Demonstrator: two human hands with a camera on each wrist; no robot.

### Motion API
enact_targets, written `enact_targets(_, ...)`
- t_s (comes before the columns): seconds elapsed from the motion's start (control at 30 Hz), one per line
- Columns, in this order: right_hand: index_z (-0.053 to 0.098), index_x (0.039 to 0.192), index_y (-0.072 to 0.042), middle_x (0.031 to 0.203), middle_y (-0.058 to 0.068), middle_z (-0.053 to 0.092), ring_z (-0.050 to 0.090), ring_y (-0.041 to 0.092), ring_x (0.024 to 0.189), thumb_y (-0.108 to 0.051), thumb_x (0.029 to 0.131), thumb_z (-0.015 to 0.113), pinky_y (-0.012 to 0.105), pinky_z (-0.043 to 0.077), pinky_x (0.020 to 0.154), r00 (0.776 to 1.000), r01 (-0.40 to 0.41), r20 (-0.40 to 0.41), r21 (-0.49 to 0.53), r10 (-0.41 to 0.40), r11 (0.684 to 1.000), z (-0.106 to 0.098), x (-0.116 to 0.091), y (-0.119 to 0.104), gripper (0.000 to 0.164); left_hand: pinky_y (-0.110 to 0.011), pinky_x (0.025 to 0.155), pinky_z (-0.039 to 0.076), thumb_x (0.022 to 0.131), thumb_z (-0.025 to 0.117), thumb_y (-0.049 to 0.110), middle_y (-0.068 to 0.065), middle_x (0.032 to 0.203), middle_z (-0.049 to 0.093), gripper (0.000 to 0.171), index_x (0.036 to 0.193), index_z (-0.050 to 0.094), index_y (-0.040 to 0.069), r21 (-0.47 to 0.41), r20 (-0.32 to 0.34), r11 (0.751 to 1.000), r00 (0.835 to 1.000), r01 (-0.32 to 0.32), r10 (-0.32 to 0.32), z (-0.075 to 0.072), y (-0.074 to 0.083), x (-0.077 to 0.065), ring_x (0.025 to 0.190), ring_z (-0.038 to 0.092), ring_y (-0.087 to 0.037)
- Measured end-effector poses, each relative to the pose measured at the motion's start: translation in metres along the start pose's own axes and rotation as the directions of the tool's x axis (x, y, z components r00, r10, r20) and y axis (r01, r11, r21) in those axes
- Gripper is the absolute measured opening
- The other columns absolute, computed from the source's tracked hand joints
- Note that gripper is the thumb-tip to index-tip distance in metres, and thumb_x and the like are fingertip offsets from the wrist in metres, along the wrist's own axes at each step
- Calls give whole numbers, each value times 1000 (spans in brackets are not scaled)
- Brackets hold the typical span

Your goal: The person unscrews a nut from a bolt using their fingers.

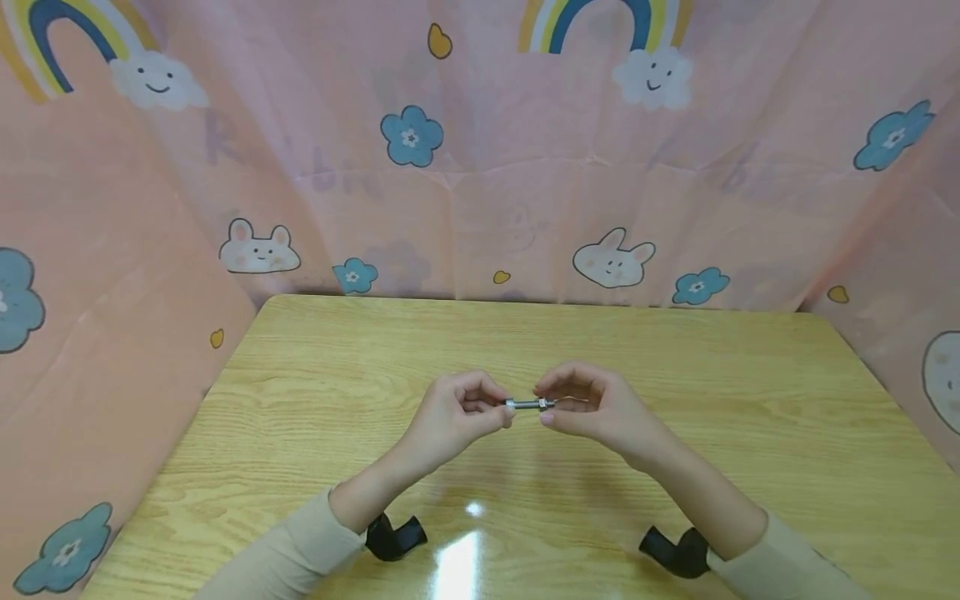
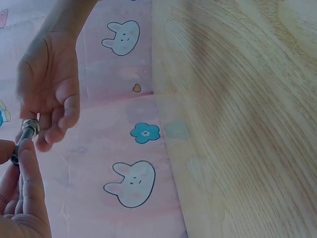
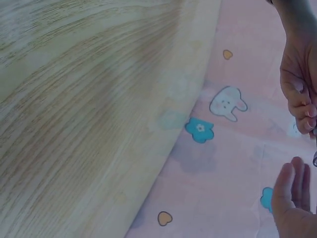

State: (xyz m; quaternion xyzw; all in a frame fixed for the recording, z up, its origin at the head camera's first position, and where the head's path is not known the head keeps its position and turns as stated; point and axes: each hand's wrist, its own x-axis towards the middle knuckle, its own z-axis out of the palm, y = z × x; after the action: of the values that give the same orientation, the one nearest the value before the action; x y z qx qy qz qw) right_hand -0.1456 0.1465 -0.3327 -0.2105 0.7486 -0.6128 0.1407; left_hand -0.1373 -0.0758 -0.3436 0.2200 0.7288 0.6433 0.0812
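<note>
Reaching in from lower corners. Holding in closed pinches, below frame centre: threaded metal bolt (image 1: 527, 405) by left end in left hand (image 1: 452, 412), shiny nut (image 1: 543, 404) in right hand (image 1: 609, 410). Working over glossy wood-grain table (image 1: 375, 350).

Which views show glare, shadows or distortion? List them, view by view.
Head: white glare on the wooden table near the frame's bottom, and faint shadows below the left hand and right hand. Left wrist: dimmer, with a blue flower faintly reflected in the table. Right wrist: also dim, a similar pale reflection, and the table's edge looks bowed.
</note>
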Motion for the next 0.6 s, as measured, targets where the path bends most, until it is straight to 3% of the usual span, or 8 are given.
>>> enact_targets(0.1, 54, 113, 5, 105, 17, 59, 62, 22, 93, -10, 90, 62, 32, 53, 79, 1000, 6, 6, 2, -6, 1000, -1, 0, 1, 29, -31, 71, 55, 86, 63, 4, -13, 86, 67, 10, 94, 64, -1, -1, -5, 1000, 1000, 7, -7, 0, 0, 0, 75, 66, -19)
enact_targets(0.3, 56, 105, 9, 83, 8, 66, 66, 18, 76, -15, 96, 53, 36, 55, 73, 999, -45, 16, 57, 44, 997, 1, 3, 2, 26, -31, 71, 55, 86, 63, 5, -12, 85, 68, 10, 94, 64, -2, -1, -12, 1000, 1000, 7, -7, 1, 0, 1, 77, 66, -26)
enact_targets(0.4, 56, 106, 6, 94, 12, 64, 64, 18, 85, -10, 91, 60, 34, 54, 77, 1000, -24, 3, 64, 24, 998, 0, 1, 2, 23, -31, 71, 55, 86, 63, 5, -13, 86, 68, 10, 94, 64, -2, -6, -10, 1000, 1000, 4, -4, 0, 1, 1, 78, 66, -27)
enact_targets(0.5, 55, 113, 4, 109, 17, 58, 60, 21, 97, -8, 87, 64, 33, 52, 81, 1000, 1, -5, 30, -1, 1000, 0, 1, 2, 30, -31, 72, 55, 86, 64, 4, -14, 87, 67, 10, 94, 64, -2, -9, -12, 1000, 1000, 2, -3, 0, 1, 1, 77, 66, -25)
enact_targets(0.6, 54, 114, 3, 107, 17, 59, 60, 23, 96, -13, 90, 61, 35, 52, 80, 1000, -8, -5, -12, 8, 1000, 0, 2, 2, 30, -31, 72, 55, 86, 64, 5, -15, 87, 68, 10, 94, 64, -2, -11, -14, 1000, 1000, 2, -2, 0, 0, 0, 77, 66, -24)
